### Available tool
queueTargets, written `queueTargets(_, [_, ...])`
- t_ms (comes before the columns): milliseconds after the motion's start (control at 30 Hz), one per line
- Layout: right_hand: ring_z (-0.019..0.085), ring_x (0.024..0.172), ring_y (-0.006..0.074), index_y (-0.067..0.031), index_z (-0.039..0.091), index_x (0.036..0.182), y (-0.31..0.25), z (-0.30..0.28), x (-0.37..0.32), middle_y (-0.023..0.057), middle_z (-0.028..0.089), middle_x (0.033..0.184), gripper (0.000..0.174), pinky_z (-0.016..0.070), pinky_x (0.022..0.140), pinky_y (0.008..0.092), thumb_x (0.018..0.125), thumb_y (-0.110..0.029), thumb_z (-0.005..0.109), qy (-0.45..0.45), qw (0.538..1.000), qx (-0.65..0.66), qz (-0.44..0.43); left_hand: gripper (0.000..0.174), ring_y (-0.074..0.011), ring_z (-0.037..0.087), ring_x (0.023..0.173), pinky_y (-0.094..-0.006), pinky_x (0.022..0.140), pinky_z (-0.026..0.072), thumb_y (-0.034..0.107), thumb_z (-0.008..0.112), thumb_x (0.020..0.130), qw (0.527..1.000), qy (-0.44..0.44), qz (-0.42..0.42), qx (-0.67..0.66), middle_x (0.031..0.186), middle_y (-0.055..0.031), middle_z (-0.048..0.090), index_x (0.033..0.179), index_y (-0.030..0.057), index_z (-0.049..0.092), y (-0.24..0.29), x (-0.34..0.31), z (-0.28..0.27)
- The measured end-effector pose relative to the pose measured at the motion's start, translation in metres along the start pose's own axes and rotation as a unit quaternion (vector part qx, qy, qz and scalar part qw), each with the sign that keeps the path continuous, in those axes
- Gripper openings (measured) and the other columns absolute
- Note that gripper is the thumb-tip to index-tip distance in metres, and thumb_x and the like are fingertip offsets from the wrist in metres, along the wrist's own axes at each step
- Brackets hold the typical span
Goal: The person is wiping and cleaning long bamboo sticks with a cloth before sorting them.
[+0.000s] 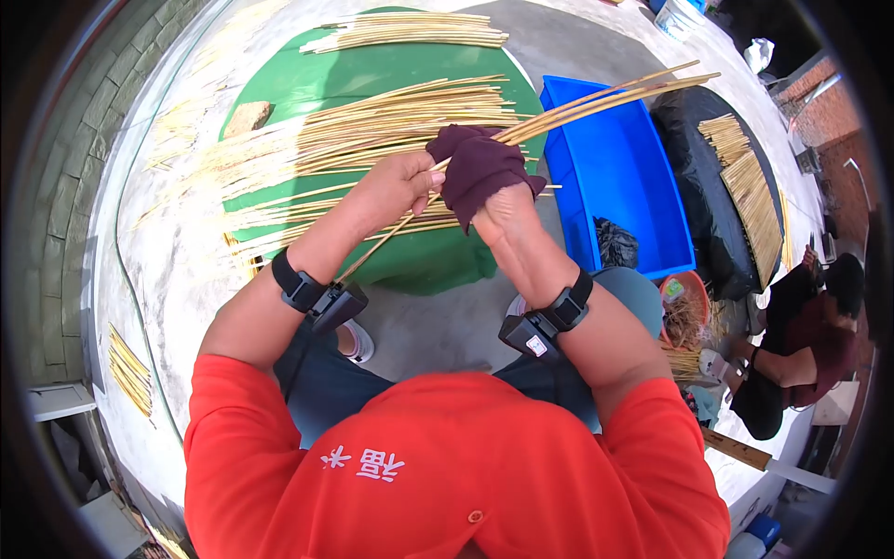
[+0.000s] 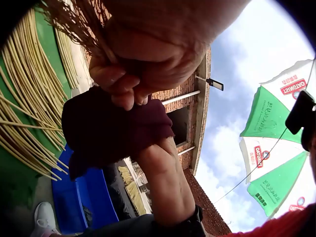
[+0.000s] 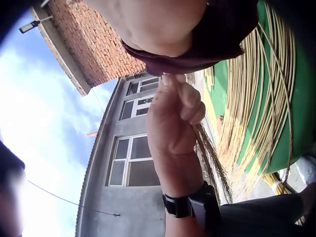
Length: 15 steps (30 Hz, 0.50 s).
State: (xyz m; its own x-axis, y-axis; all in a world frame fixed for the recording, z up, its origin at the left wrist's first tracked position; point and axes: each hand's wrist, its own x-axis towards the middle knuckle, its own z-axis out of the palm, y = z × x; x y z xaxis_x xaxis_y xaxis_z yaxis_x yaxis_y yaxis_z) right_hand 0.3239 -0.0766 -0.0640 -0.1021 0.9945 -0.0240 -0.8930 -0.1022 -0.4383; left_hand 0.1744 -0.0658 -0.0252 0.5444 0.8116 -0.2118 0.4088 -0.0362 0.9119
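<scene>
In the head view my left hand (image 1: 396, 191) grips a few thin straw-coloured stalks (image 1: 610, 103) with its fingers curled. Feathery seed-head ends (image 2: 74, 22) hang from that hand in the left wrist view. Just to its right, a dark purple cloth (image 1: 480, 172) covers the fingers of my right hand (image 1: 508, 212). The same stalks pass through this cloth, clasped in the right hand, and their long ends stick out to the upper right. Both hands are close together over the front of a green round surface (image 1: 410, 270).
Many loose stalks (image 1: 372, 126) lie across the green surface, with another bunch (image 1: 410, 33) at its far side. A blue tub (image 1: 615, 168) stands to the right. Beyond it are stalk bundles (image 1: 752, 205) on black plastic (image 1: 684, 130) and a seated person (image 1: 815, 345).
</scene>
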Motion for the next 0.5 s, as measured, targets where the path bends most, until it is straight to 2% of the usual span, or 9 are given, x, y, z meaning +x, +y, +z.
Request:
queueTargets(33, [0.053,0.067,0.0137,-0.0023,0.053,0.086,-0.011,0.002,-0.003,0.0061,0.056,0.080,0.007,0.0450,0.059,0.0273,0.079,-0.002,0.053,-0.016,0.996,-0.091,0.012,0.018,-0.0034,0.032,0.047,-0.0181,0.043,0.0244,0.020,0.047,0.089,1.000,0.002,0.003,-0.024,0.055,0.0036,0.042,0.078,0.0063,0.052,-0.003,0.001,0.000])
queueTargets(67, [0.053,0.067,0.0137,-0.0023,0.053,0.086,-0.017,0.003,-0.003,0.0061,0.056,0.080,0.007,0.0450,0.059,0.0273,0.079,-0.002,0.053,-0.015,0.996,-0.092,0.008,0.019,-0.0035,0.032,0.047,-0.0183,0.043,0.0240,0.020,0.047,0.089,0.999,0.005,0.007,-0.049,0.054,0.0035,0.041,0.078,0.0064,0.053,-0.005,0.000,-0.002])
queueTargets(133, [0.057,0.076,0.0173,-0.0020,0.054,0.093,-0.033,0.003,0.007,0.0083,0.058,0.085,0.012,0.0503,0.067,0.0294,0.082,-0.007,0.054,0.010,0.997,-0.042,-0.067,0.019,-0.0034,0.031,0.044,-0.0185,0.042,0.0234,0.020,0.048,0.089,0.998,-0.018,-0.015,-0.051,0.052,0.0031,0.040,0.078,0.0059,0.053,0.009,-0.006,-0.013])
queueTargets(200, [0.057,0.074,0.0212,0.0001,0.055,0.082,-0.062,-0.002,0.015,0.0112,0.059,0.082,0.004,0.0499,0.067,0.0323,0.078,-0.001,0.054,0.040,0.992,-0.022,-0.114,0.019,-0.0034,0.030,0.043,-0.0188,0.041,0.0229,0.019,0.049,0.088,0.999,-0.044,-0.020,-0.006,0.050,0.0028,0.040,0.076,0.0054,0.053,-0.001,-0.007,-0.034])
queueTargets(267, [0.058,0.077,0.0226,0.0000,0.055,0.083,-0.094,-0.015,0.023,0.0117,0.059,0.085,0.005,0.0510,0.070,0.0342,0.078,-0.001,0.055,0.108,0.977,-0.020,-0.185,0.017,-0.0034,0.033,0.045,-0.0184,0.042,0.0240,0.018,0.051,0.086,0.996,-0.076,-0.047,-0.030,0.053,0.0039,0.041,0.075,0.0051,0.054,-0.012,-0.011,-0.066])
queueTargets(400, [0.059,0.077,0.0222,-0.0021,0.055,0.086,-0.149,-0.040,0.021,0.0111,0.059,0.088,0.006,0.0519,0.071,0.0344,0.081,-0.003,0.053,0.113,0.955,-0.074,-0.265,0.017,-0.0023,0.037,0.051,-0.0166,0.046,0.0266,0.018,0.053,0.085,0.998,-0.008,-0.013,0.059,0.057,0.0067,0.044,0.076,0.0048,0.055,-0.045,-0.030,-0.134])
queueTargets(467, [0.058,0.078,0.0203,-0.0009,0.056,0.087,-0.171,-0.043,0.007,0.0100,0.059,0.085,0.008,0.0494,0.074,0.0295,0.081,-0.004,0.051,0.149,0.943,-0.107,-0.279,0.016,-0.0021,0.032,0.048,-0.0174,0.045,0.0228,0.019,0.055,0.084,0.996,0.037,-0.051,0.056,0.053,0.0069,0.039,0.074,0.0066,0.056,-0.066,-0.047,-0.162])
queueTargets(500, [0.057,0.078,0.0191,0.0003,0.056,0.086,-0.169,-0.035,-0.011,0.0091,0.059,0.084,0.010,0.0472,0.074,0.0271,0.079,-0.001,0.049,0.119,0.871,-0.328,-0.345,0.016,-0.0019,0.031,0.048,-0.0176,0.045,0.0227,0.019,0.054,0.084,0.994,0.037,-0.048,0.089,0.053,0.0068,0.040,0.074,0.0067,0.056,-0.076,-0.055,-0.177])
